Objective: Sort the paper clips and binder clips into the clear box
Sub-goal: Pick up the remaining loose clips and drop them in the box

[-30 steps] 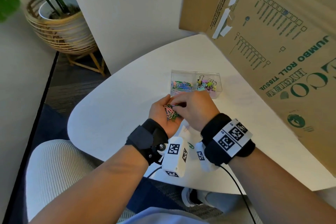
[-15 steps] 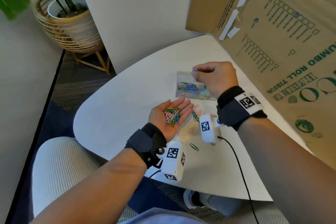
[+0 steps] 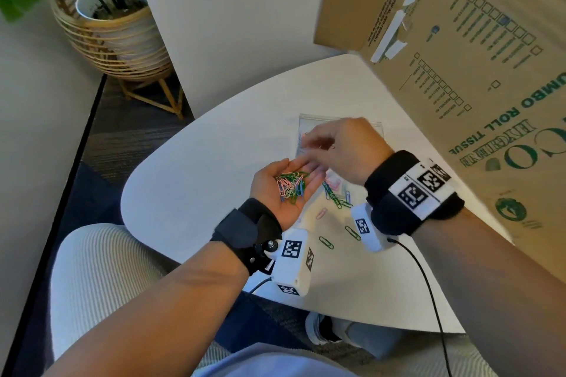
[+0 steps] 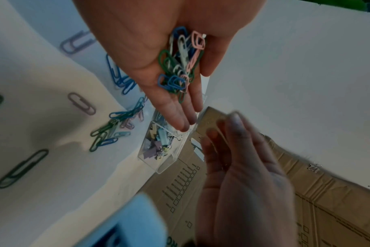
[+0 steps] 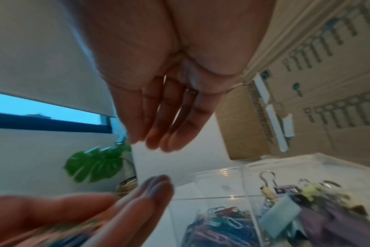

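Two compartments: paper clips (image 5: 217,229); binder clips (image 5: 302,215).

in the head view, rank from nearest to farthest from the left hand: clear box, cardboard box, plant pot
1. Clear box, just beyond the left hand's fingertips.
2. Cardboard box, to the right.
3. Plant pot, far left on the floor.

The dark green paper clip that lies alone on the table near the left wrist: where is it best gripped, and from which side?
Probably from straight above, pinching across its two long sides near the middle. The dark green paper clip lies flat on the white table with bare surface around it, so nothing blocks the fingers. Being thin wire, it may need sliding or tipping on edge first.
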The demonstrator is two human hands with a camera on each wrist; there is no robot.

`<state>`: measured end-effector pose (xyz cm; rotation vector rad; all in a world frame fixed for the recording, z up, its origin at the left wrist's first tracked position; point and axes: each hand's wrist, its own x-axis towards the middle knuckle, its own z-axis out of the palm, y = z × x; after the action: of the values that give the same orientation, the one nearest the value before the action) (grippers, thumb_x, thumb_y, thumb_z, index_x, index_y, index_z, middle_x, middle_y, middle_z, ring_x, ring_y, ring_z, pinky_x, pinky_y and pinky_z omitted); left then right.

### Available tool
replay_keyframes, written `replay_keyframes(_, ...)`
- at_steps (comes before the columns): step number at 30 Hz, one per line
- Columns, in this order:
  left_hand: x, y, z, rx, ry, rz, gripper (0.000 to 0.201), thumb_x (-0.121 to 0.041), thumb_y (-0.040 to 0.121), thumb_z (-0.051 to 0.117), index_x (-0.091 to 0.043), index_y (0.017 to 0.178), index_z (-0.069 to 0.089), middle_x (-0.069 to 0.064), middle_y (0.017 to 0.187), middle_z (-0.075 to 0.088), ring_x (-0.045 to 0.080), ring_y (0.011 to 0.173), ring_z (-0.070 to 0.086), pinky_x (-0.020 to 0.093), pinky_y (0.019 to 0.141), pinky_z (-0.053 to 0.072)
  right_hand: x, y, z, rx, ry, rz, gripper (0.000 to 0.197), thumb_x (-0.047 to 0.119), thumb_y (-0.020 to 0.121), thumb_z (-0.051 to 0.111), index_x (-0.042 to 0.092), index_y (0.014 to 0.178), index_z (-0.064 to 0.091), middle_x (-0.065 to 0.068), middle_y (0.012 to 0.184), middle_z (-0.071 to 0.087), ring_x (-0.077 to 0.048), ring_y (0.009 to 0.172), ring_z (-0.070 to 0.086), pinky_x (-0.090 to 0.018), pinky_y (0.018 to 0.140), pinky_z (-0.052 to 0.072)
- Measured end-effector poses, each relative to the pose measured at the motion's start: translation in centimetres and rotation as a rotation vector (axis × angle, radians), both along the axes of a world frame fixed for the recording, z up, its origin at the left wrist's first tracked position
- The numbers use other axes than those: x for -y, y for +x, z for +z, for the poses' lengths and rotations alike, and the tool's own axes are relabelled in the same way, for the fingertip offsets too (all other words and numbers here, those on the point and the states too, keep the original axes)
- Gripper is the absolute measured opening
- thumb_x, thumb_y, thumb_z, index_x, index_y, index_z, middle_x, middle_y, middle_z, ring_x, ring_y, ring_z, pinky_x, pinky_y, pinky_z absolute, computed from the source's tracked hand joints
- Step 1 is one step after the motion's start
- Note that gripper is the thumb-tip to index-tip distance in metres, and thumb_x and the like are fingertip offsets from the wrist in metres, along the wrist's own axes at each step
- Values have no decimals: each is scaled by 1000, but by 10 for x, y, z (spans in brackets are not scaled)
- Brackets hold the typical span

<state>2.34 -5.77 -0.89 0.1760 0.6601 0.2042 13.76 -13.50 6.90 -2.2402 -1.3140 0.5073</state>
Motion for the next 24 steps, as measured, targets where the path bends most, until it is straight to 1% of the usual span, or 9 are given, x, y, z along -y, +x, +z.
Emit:
replay_keyframes(2, 1, 1, 2, 4, 16, -22, 42, -25, 98, 33, 3, 95, 65, 19, 79, 69, 28, 70, 68, 32, 64, 58, 6, -13, -3, 37, -170, 193, 34, 13, 83, 67, 26, 114, 70, 7, 105, 70, -7, 92, 63, -25, 85, 50)
replay_keyframes(6, 3, 4, 0, -5, 16, -31, 45, -27, 97, 36, 4, 127, 53, 19, 104, 61, 29, 96, 59, 35, 94, 45, 9, -22, -16, 266, -196, 323, 40, 17, 87, 61, 31, 124, 63, 6, 120, 64, -18, 111, 53, -32, 91, 43)
replay_keyframes(10, 4, 3, -3, -17, -28, -23, 43, -23, 89, 48, -6, 129, 47, 13, 97, 54, 23, 83, 54, 29, 78, 47, 11, -22, -19, 214, -170, 294, 23, 24, 91, 59, 25, 111, 72, -1, 113, 70, -22, 103, 62, -39, 88, 48)
replay_keyframes(12, 3, 3, -3, -22, -29, -2, 43, -23, 92, 46, -4, 131, 47, 14, 105, 53, 22, 82, 53, 28, 76, 51, 13, -20, -18, 154, -119, 248, 19, 23, 91, 62, 23, 106, 74, 0, 108, 73, -20, 99, 65, -39, 91, 48)
replay_keyframes(15, 3, 2, -1, 12, -11, -14, 50, -25, 96, 38, 5, 136, 42, 20, 123, 52, 29, 99, 55, 35, 93, 48, 15, -18, -15, 22, -30, 150, 18, 19, 88, 67, 21, 104, 76, 4, 104, 74, -12, 96, 67, -31, 93, 48)
replay_keyframes(17, 4, 1, 4, 40, -25, -31, 48, -27, 98, 35, 8, 128, 49, 22, 114, 58, 30, 97, 58, 36, 94, 47, 17, -18, -14, -73, 20, 50, 17, 16, 85, 70, 19, 100, 77, 3, 97, 76, -11, 88, 68, -27, 88, 50)
replay_keyframes(20, 5, 3, 2, 47, -32, -6, 37, -24, 98, 36, 4, 106, 58, 19, 99, 61, 31, 91, 60, 39, 81, 55, 17, -15, -16, -364, 163, -167, 16, 7, 79, 75, 12, 94, 77, 1, 81, 74, -9, 69, 67, -26, 75, 55)
replay_keyframes(22, 7, 2, 2, 40, -29, 13, 37, -21, 99, 34, 6, 107, 58, 22, 103, 62, 35, 96, 60, 44, 84, 56, 16, -9, -16, -542, 261, -270, 15, -1, 78, 75, 10, 89, 76, -2, 72, 73, -10, 59, 66, -23, 65, 55)
replay_keyframes(24, 9, 1, 1, 36, -45, 9, 40, -19, 100, 32, 11, 109, 58, 27, 102, 66, 40, 100, 60, 44, 84, 51, 11, 3, -14, -555, 344, -367, 17, -1, 77, 75, 15, 83, 75, 3, 66, 71, -6, 54, 61, -19, 62, 53)
